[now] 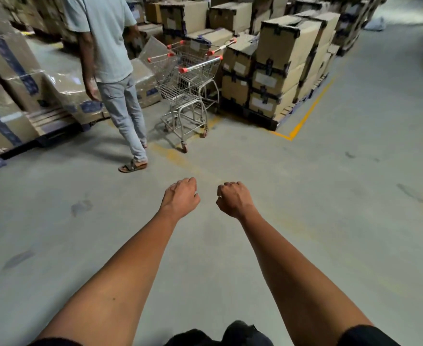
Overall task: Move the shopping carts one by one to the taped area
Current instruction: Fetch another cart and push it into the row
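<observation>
Both hands empty rn, left hand (180, 197) and right hand (233, 199) curled into fists w/ nothing held. Shopping carts (189, 88) nested by the boxes (278, 68), well ahead, untouched. Basically nothing moved afaict.

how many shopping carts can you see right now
2, nested together ahead by the stacked boxes: the near shopping cart beside a walking person, the far shopping cart pushed in behind it. More may be hidden among the boxes.

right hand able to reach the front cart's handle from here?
Probably not yet. The right hand, a fist holding nothing, is well short of the wire shopping cart's red-capped metal handle bar. Bare concrete floor lies between, so stepping forward looks unobstructed.
</observation>
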Available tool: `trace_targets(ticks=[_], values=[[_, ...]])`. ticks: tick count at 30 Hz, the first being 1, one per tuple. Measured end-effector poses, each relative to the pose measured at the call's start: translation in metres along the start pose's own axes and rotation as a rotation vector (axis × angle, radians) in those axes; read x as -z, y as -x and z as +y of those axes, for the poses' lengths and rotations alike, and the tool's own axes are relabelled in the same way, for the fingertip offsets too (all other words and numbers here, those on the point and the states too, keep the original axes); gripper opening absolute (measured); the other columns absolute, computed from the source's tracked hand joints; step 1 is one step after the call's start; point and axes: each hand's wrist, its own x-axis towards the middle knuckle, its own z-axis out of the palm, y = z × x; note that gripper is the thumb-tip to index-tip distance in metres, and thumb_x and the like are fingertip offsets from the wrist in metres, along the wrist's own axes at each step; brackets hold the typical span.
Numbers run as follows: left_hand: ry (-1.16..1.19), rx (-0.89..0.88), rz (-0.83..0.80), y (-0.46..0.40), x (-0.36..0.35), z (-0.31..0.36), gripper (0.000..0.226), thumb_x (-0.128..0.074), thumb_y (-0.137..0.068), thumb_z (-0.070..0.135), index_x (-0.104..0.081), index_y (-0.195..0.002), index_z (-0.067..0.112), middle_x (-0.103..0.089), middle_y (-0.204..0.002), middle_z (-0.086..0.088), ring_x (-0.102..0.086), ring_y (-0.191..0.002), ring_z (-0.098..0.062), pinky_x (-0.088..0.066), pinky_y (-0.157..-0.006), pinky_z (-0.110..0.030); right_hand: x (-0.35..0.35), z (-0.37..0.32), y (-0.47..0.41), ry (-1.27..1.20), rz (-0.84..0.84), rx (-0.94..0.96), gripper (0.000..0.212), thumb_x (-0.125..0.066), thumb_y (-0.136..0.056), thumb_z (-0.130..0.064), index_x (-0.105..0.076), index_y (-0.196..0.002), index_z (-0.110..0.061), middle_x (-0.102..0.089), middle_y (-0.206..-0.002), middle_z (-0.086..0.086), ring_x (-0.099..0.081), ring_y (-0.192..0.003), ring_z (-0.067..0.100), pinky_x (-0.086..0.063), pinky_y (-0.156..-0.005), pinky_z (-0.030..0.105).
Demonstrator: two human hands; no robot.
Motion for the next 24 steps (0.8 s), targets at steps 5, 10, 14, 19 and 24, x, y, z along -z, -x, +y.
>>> trace_targets(ticks=[5,10,14,19,24], values=[[-0.004,-0.043,-0.012,-0.103,-0.026,0.002,0.017,-0.058,-0.090,0.032,-0.054,-0.103,0.020,-0.063,-0.105,0.000,-0.063,-0.097,-0.021,-0.050,-0.080,-0.034,-0.009,0.054,-0.084,-0.012,0.003,-0.027,0.019,-0.057,-0.089,-0.021,-0.070,-0.101,-0.014,-0.071,-0.103,0.010,-0.067,-0.098,0.033,-0.042,-0.086,0.038],[0.007,-0.038,-0.027,-0.224,-0.064,0.003,0.016,-0.056,-0.089,0.031,-0.052,-0.101,0.021,-0.063,-0.102,0.001,-0.062,-0.093,-0.021,-0.052,-0.077,-0.034,-0.028,0.131,-0.193,-0.005,0.011,-0.049,0.021,-0.056,-0.089,-0.022,-0.070,-0.103,-0.016,-0.072,-0.105,0.008,-0.066,-0.100,0.032,-0.041,-0.086,0.037],[0.002,-0.013,-0.019,-0.334,-0.082,0.012,0.017,-0.057,-0.088,0.030,-0.053,-0.101,0.020,-0.063,-0.104,0.001,-0.062,-0.093,-0.022,-0.052,-0.078,-0.035,-0.032,0.199,-0.290,-0.003,0.029,-0.039,0.023,-0.056,-0.089,-0.023,-0.071,-0.104,-0.015,-0.072,-0.107,0.009,-0.066,-0.100,0.032,-0.041,-0.086,0.037],[0.008,0.024,0.015,-0.457,-0.090,0.023,0.019,-0.059,-0.088,0.033,-0.053,-0.102,0.021,-0.063,-0.104,0.001,-0.063,-0.093,-0.021,-0.053,-0.079,-0.035,-0.021,0.267,-0.399,-0.004,0.039,-0.010,0.022,-0.057,-0.089,-0.024,-0.071,-0.103,-0.015,-0.072,-0.106,0.009,-0.066,-0.101,0.032,-0.041,-0.087,0.038],[0.035,0.057,0.026,-0.565,-0.099,0.014,0.019,-0.058,-0.088,0.032,-0.052,-0.102,0.021,-0.062,-0.104,0.001,-0.063,-0.093,-0.021,-0.052,-0.079,-0.036,-0.024,0.313,-0.501,-0.002,0.015,0.005,0.020,-0.056,-0.087,-0.022,-0.071,-0.099,-0.015,-0.073,-0.103,0.010,-0.066,-0.098,0.033,-0.041,-0.085,0.038]])
